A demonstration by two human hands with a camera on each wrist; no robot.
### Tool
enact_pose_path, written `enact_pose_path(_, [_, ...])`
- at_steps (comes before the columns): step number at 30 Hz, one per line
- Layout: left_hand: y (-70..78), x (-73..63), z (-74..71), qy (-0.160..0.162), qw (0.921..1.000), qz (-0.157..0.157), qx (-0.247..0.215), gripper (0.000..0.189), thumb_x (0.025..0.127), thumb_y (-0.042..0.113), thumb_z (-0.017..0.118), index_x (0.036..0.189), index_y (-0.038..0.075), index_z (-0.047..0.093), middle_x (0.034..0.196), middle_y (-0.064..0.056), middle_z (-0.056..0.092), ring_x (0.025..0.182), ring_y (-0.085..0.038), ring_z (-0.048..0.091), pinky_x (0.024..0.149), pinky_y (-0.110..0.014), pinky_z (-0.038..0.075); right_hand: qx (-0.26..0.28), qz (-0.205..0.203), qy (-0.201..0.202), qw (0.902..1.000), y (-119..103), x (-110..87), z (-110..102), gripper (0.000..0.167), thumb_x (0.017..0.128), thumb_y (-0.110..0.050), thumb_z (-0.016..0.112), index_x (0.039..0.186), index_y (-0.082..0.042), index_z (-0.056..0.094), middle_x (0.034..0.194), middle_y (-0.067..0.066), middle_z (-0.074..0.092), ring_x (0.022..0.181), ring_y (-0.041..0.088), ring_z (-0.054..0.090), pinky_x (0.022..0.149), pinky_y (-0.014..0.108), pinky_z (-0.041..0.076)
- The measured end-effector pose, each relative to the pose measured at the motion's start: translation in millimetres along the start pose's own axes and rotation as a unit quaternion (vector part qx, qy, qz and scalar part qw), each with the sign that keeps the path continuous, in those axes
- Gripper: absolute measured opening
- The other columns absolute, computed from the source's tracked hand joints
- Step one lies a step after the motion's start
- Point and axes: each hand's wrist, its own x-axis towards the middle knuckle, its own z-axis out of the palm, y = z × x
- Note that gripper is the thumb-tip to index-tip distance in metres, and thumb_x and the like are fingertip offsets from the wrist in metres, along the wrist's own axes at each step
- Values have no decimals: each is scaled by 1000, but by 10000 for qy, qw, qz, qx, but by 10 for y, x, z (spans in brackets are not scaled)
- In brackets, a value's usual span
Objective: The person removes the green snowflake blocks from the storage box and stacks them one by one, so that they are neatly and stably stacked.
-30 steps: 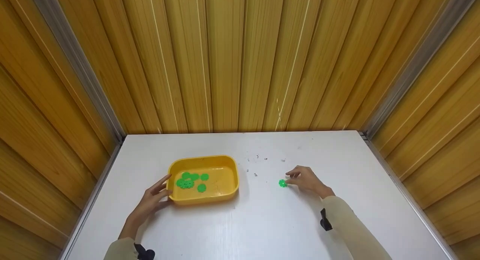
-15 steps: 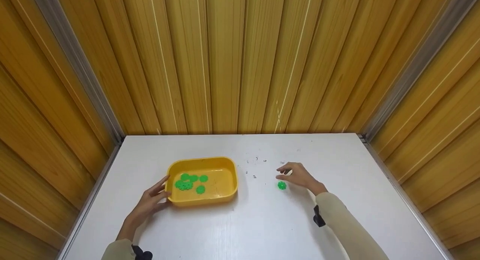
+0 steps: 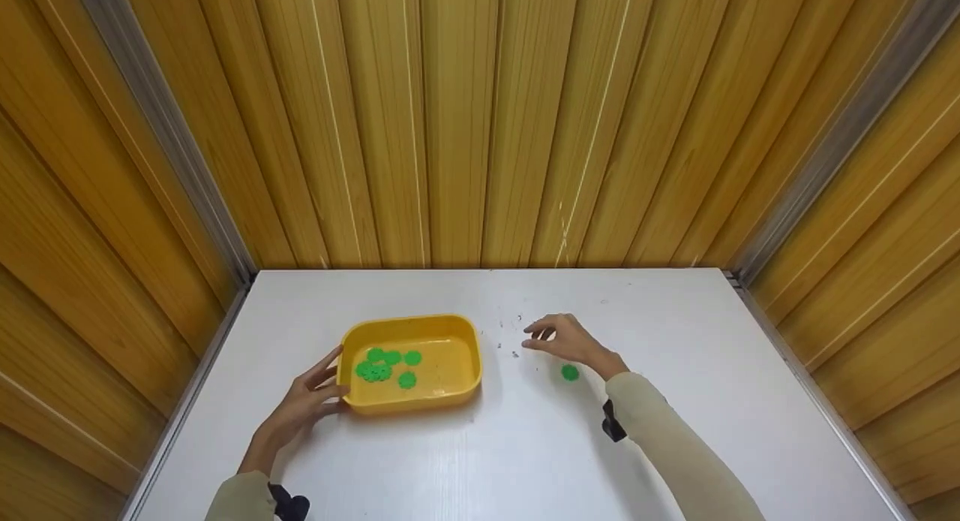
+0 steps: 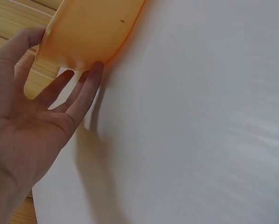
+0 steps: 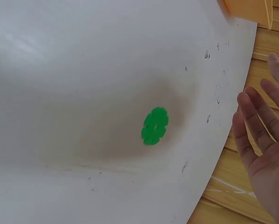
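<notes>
A yellow plastic tray (image 3: 412, 405) lies on the white table, left of centre in the head view. Inside it are several green notched discs (image 3: 407, 380), most of them clustered toward the left end. My left hand (image 3: 300, 405) rests its fingers against the outside of the tray's left end; in the left wrist view the fingertips touch the tray wall (image 4: 90, 35). A single green snowflake-like disc (image 5: 155, 126) with a small centre slot lies flat on the table. Above and beyond it hovers my right hand (image 3: 570, 341), fingers relaxed, holding nothing.
Small dark marks (image 3: 515, 353) dot the white table (image 3: 450, 476) between tray and right hand. Yellow wood-look panels (image 3: 450, 131) wall in the back and both sides, with grey metal strips at the corners.
My right hand has moved off the single green disc, left and away toward the tray, leaving the disc on the table. The left hand stays at the tray.
</notes>
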Motion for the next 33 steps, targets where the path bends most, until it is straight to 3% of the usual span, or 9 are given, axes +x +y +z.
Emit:
enact_pose_path(7, [-35, 4, 0, -2, 10000, -70, -21, 77, 98, 17, 67, 162, 31, 28, 166, -23, 25, 138, -40, 52, 106, -45, 59, 35, -125, -247, 9996, -251, 201, 87, 36, 96, -26, 73, 121, 0, 73, 111, 17, 76, 98, 28, 72, 86, 39, 66])
enact_pose_path(16, [-73, -16, 40, -83, 9998, -92, -152, 73, 102, 19, 62, 163, 34, 26, 167, -21, 23, 144, -44, 45, 108, -47, 57, 49, -716, -423, 9965, -651, 506, 273, 34, 95, -23, 74, 118, 2, 74, 112, 17, 76, 97, 30, 73, 85, 34, 67])
enact_pose_path(23, [-91, -83, 45, -153, 9996, -142, -176, 72, 103, 20, 61, 163, 34, 24, 167, -22, 23, 146, -44, 41, 110, -48, 56, -4, -469, -1086, 9930, -985, 666, 421, 37, 95, -23, 74, 123, 0, 72, 119, 20, 74, 103, 29, 71, 92, 38, 65])
enact_pose_path(33, [-161, -117, 30, 52, 9997, -144, -202, 73, 100, 23, 65, 162, 35, 28, 163, -21, 34, 138, -39, 53, 105, -49, 60, -244, -250, -1709, 9847, -1232, 916, 686, 43, 91, -20, 78, 126, 3, 69, 108, 16, 78, 103, 30, 74, 94, 38, 64])
